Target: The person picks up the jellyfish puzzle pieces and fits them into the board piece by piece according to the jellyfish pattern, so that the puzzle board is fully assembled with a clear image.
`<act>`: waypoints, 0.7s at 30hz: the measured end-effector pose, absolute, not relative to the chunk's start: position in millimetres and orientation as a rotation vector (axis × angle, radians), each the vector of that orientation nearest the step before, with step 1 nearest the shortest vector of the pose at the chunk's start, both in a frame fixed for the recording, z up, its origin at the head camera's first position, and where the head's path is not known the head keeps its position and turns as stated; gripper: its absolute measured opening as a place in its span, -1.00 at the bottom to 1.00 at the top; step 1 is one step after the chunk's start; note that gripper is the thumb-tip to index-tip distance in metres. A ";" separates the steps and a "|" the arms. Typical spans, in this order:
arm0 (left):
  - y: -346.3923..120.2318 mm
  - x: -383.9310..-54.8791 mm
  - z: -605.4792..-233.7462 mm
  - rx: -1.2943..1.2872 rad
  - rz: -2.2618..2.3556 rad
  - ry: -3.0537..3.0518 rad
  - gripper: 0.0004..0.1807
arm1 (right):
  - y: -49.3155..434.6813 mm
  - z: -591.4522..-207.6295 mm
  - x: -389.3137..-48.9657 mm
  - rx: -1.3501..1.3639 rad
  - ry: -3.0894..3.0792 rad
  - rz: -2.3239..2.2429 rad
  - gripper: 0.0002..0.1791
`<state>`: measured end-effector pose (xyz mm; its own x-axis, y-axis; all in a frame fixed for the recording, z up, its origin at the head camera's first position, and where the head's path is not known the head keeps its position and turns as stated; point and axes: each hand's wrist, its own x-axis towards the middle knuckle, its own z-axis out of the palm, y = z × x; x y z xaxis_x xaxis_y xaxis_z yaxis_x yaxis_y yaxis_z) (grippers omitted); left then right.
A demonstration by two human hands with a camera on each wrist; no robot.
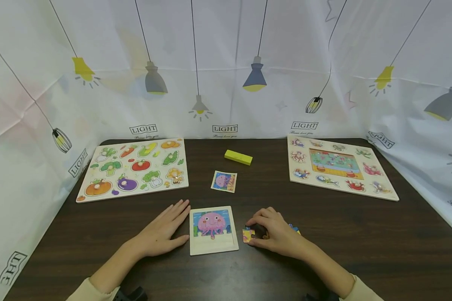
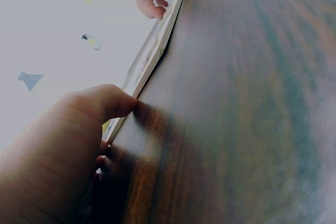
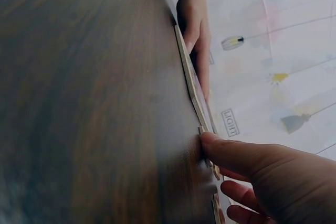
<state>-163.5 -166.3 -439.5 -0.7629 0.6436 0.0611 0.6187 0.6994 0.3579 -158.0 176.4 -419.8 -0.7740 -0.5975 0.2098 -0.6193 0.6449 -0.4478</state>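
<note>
A square wooden puzzle tray lies in front of me, its upper part filled with a pink jellyfish picture and its lower part showing bare wood. My left hand lies flat at its left side, fingers straight, thumb tip at the tray's edge. Just right of the tray, my right hand pinches a yellow puzzle piece between thumb and fingers, close to the tabletop. In the right wrist view the thumb presses the edge of that piece. More puzzle pieces lie partly hidden beneath the right hand.
A small jellyfish picture card lies beyond the tray, with a yellow block behind it. The vegetable peg board stands at back left, the sea-animal board at back right. A printed white curtain closes off the far side.
</note>
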 end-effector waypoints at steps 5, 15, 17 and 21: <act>-166.2 -163.5 -439.3 1.055 0.562 2.832 -0.20 | 176.6 -418.7 -158.1 1.091 -2.786 0.884 -0.65; -166.5 -163.3 -439.6 1.066 0.553 2.843 -0.20 | 172.8 -418.9 -161.1 1.186 -2.719 1.073 -0.76; -166.2 -163.1 -439.3 1.084 0.554 2.850 -0.20 | 172.0 -418.8 -161.2 1.185 -2.705 1.076 -0.78; -165.8 -162.6 -438.7 1.109 0.557 2.858 -0.20 | 169.7 -417.4 -161.1 1.180 -2.680 1.078 -0.79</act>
